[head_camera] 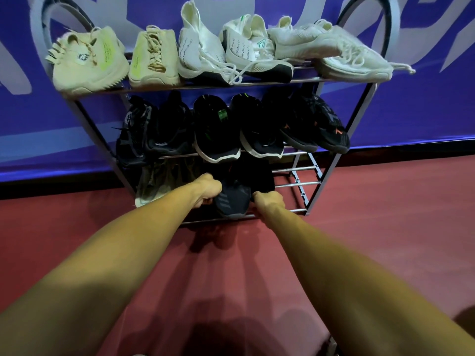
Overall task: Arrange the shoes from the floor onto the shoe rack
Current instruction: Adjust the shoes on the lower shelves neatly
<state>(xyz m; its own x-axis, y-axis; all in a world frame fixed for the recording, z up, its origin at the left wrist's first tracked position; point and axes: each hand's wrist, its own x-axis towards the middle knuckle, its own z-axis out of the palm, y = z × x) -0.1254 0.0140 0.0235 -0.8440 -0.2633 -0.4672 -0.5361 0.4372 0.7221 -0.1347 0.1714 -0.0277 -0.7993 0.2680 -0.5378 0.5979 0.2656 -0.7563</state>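
Observation:
A metal shoe rack (pixel 331 160) with three shelves stands against a blue wall. Both my arms reach to its bottom shelf. My left hand (pixel 209 191) and my right hand (pixel 268 201) grip a dark grey and black shoe (pixel 235 199) from either side, its toe pointing toward me over the front rail. A second black shoe (pixel 259 176) lies right behind it. A pale olive shoe (pixel 154 186) sits on the same shelf to the left.
Several cream and white shoes (pixel 203 55) fill the top shelf and several black shoes (pixel 218 129) the middle one. Bare rails (pixel 295 186) show on the bottom shelf's right side. Red floor (pixel 385 214) spreads around the rack.

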